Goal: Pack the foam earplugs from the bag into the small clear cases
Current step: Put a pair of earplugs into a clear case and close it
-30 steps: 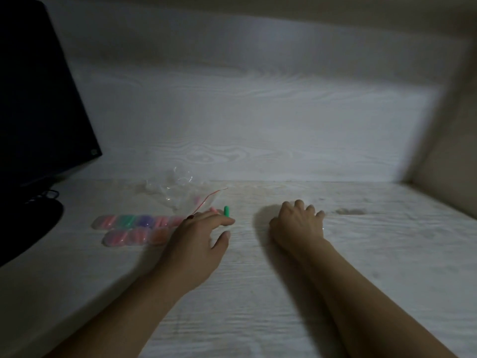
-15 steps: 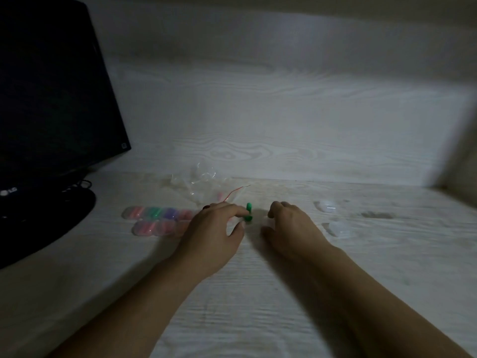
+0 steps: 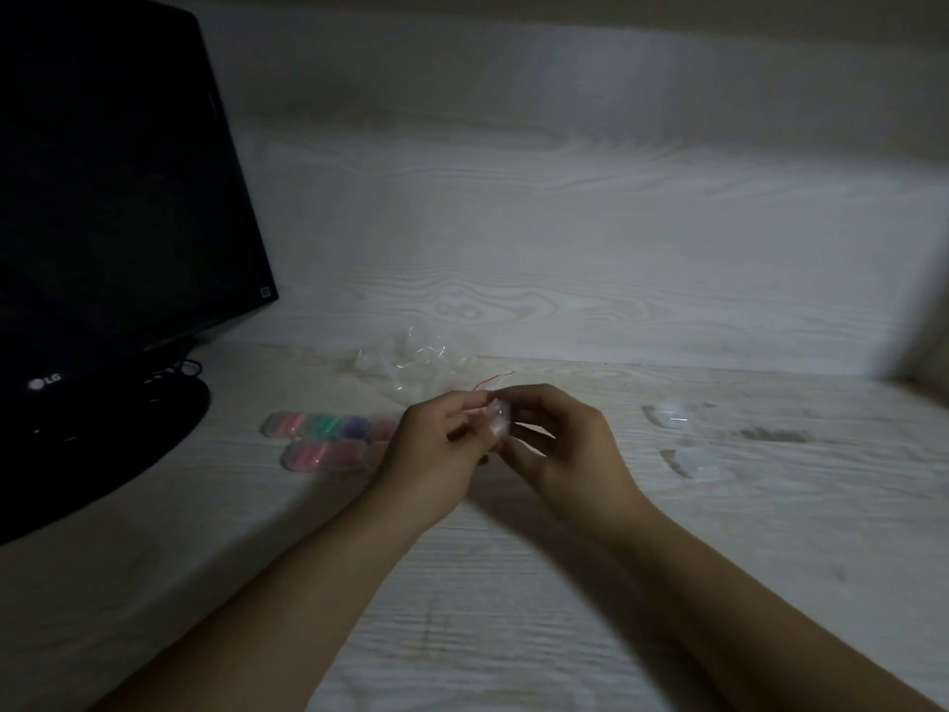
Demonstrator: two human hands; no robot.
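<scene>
Left hand (image 3: 436, 444) and right hand (image 3: 560, 444) raised together above the desk (image 3: 513, 634), just forward of mid-depth. Small clear case (image 3: 499, 421) pinched between the fingertips of both hands, clear of the surface. Contents of that case not determinable in the dim light; possibly something pale pink inside.

Crumpled clear bag (image 3: 411, 359) lying against the back edge of the desk, just beyond the hands, with a thin red strip (image 3: 493, 380) at its right side. Two rows of filled cases (image 3: 328, 439) resting left of the left hand, showing pink, green and purple contents; nearest ends hidden behind that hand. Two more clear cases (image 3: 678, 434) lying apart toward the right side of the desk, seemingly unfilled.

Dark monitor (image 3: 118, 197) standing at the back left corner, on a round black base (image 3: 102, 444). Pale wood-grain back panel (image 3: 565, 238) rising behind the desk.
</scene>
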